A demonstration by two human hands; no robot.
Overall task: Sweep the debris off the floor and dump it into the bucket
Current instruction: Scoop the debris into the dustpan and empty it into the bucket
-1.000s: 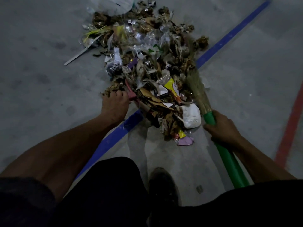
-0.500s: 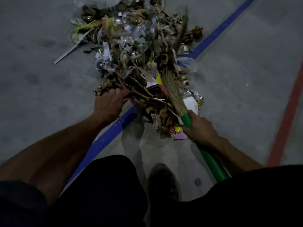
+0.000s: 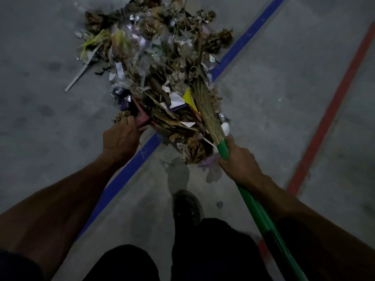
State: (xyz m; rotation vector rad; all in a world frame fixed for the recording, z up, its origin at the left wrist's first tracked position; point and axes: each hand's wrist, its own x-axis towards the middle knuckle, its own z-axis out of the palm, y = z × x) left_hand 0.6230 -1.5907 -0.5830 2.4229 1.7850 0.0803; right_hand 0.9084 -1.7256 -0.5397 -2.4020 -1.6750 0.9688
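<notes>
A large pile of debris [image 3: 154, 49], dry leaves, wrappers and paper scraps, lies on the grey concrete floor [image 3: 40, 102]. My left hand [image 3: 119, 138] grips the edge of a pink dustpan [image 3: 142, 116], which is heaped with leaves and cardboard. My right hand [image 3: 239, 159] holds the green handle of a broom [image 3: 257, 211]. The straw bristles [image 3: 205, 102] lie over the debris at the dustpan's right side. No bucket is in view.
A blue floor line [image 3: 247, 35] runs diagonally under the pile, and a red line [image 3: 332, 110] crosses at the right. My dark shoe [image 3: 187, 205] stands just behind the dustpan. A grey strip [image 3: 78, 78] sticks out at the pile's left.
The broom has swept leftward from the pile's right edge onto the dustpan, and my right hand came in with it. My left hand kept its hold on the dustpan.
</notes>
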